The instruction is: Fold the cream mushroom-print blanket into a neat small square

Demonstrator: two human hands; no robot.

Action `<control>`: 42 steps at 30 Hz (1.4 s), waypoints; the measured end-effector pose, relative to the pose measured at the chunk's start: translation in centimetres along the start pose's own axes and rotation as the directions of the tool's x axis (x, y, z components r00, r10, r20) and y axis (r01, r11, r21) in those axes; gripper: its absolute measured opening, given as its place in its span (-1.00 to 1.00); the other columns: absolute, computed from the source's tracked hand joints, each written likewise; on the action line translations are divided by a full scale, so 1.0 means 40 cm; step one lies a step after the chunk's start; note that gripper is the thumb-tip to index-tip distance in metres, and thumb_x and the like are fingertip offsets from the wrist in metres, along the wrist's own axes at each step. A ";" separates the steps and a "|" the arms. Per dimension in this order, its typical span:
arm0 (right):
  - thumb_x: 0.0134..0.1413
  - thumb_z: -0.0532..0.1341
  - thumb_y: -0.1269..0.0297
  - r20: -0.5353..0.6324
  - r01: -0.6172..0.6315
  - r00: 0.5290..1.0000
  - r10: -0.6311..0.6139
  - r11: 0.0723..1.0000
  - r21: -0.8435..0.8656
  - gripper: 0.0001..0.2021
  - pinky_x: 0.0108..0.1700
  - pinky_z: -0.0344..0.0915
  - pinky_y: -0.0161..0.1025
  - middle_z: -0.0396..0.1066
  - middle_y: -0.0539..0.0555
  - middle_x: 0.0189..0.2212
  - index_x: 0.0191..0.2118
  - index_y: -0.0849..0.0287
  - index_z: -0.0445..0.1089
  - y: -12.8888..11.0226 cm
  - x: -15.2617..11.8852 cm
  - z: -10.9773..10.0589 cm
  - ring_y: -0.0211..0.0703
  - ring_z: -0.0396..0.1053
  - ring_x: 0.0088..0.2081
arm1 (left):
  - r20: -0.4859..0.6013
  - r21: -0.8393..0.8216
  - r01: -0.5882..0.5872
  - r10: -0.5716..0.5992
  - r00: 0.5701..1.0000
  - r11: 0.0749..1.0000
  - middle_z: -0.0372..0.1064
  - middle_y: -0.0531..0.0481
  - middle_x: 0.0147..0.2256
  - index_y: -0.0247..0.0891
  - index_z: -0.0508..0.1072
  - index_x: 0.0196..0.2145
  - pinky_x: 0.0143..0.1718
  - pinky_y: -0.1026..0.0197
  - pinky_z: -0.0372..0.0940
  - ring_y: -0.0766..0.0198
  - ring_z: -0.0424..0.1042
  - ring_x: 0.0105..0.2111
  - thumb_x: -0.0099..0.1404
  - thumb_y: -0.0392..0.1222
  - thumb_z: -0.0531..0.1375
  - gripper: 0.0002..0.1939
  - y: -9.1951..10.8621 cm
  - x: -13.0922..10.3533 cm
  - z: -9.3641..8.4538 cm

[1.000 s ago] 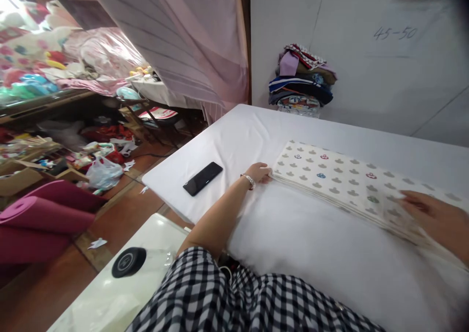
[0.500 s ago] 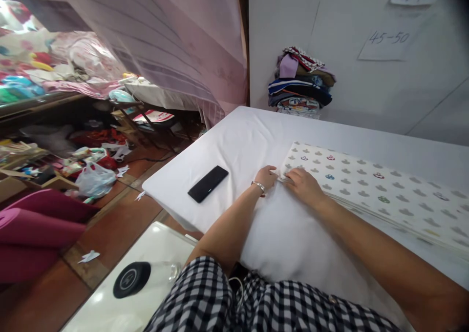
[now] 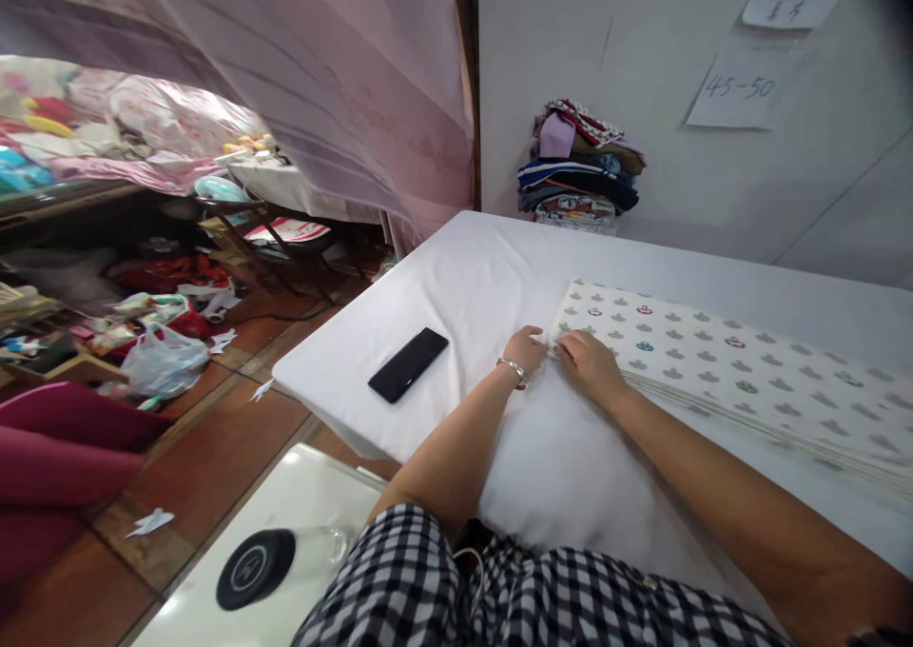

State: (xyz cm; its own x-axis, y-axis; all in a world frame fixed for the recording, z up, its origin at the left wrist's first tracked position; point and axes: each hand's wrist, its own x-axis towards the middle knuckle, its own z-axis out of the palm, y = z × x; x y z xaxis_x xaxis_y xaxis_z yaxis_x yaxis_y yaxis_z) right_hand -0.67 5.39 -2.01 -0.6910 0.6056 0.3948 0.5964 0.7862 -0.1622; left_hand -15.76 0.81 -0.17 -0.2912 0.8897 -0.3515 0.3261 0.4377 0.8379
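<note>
A long folded white cloth (image 3: pixel 685 352) printed with grey shapes and a few coloured ones lies in layers on the right of the white-covered table (image 3: pixel 477 257). At its near left corner my right hand (image 3: pixel 586 362) has its fingers curled over the layers, pinching the edge. My left hand (image 3: pixel 526 350), with a silver bracelet (image 3: pixel 512 371) on the wrist, is closed at the same corner from the left side. Its thumb and fingertips meet the cloth's edge, partly hidden. A black phone (image 3: pixel 409 364) lies flat to the left of my hands.
A stack of folded clothes (image 3: pixel 579 166) stands against the white wall at the table's back. Lower left, a white surface (image 3: pixel 314 480) carries a round black lid (image 3: pixel 255 569). A pink curtain (image 3: pixel 399 95) hangs behind; a plastic bag (image 3: pixel 165 360) and clutter lie on the floor.
The view has shifted slightly. Both hands stay at the cloth's corner, with the right fingers drawn a little closer to the left hand's fingertips. The cloth and phone lie as before.
</note>
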 end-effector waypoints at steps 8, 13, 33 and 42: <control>0.29 -0.10 0.27 -0.005 0.065 0.998 -0.065 0.995 -0.074 -0.65 -0.25 0.19 -0.16 0.39 0.18 -0.33 -0.31 0.18 0.42 -0.010 -0.014 0.002 -0.07 0.29 -0.29 | -0.025 -0.028 -0.067 0.067 0.997 0.997 0.43 0.04 -0.39 -0.21 0.33 0.02 -0.53 0.34 0.18 0.40 0.29 -0.57 0.17 0.09 0.23 -0.47 -0.030 0.031 0.011; 0.27 -0.03 0.24 0.042 0.031 0.999 -0.033 0.998 0.059 -0.69 -0.21 0.24 -0.16 0.41 0.15 -0.29 -0.24 0.17 0.44 -0.011 -0.017 -0.020 -0.08 0.32 -0.26 | -0.037 0.011 -0.110 0.111 0.993 0.994 0.46 -0.03 -0.25 -0.24 0.32 0.03 -0.47 0.33 0.25 0.38 0.35 -0.50 0.17 -0.05 0.25 -0.51 -0.044 0.043 0.020; 0.24 -0.09 -0.09 0.357 -0.290 0.891 0.281 0.957 -0.029 -0.41 0.27 -0.21 0.18 -0.09 0.17 0.32 0.27 0.09 0.13 0.170 -0.133 -0.137 0.09 -0.21 0.33 | -0.113 0.175 -0.121 0.142 0.983 0.977 0.52 -0.04 -0.26 -0.25 0.28 0.02 -0.24 0.26 0.27 0.22 0.46 -0.24 0.18 -0.27 0.18 -0.58 -0.003 0.027 0.003; 0.26 -0.12 -0.06 0.311 -0.360 0.868 0.387 0.922 -0.143 -0.41 0.29 -0.28 0.15 -0.15 0.15 0.34 0.31 0.10 0.04 0.246 -0.304 -0.222 0.06 -0.28 0.34 | -0.123 0.179 -0.099 0.122 0.985 0.979 0.51 -0.01 -0.23 -0.25 0.32 -0.02 -0.28 0.25 0.28 0.24 0.46 -0.32 0.15 -0.23 0.21 -0.59 0.012 0.025 -0.003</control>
State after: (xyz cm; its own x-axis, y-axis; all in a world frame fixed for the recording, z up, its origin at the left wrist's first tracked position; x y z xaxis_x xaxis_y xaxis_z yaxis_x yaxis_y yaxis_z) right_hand 17.22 4.67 -0.37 -0.4963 0.8681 -0.0015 0.8567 0.4895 -0.1626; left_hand -16.01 1.87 -0.07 -0.3574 0.9139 -0.1926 0.5088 0.3634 0.7804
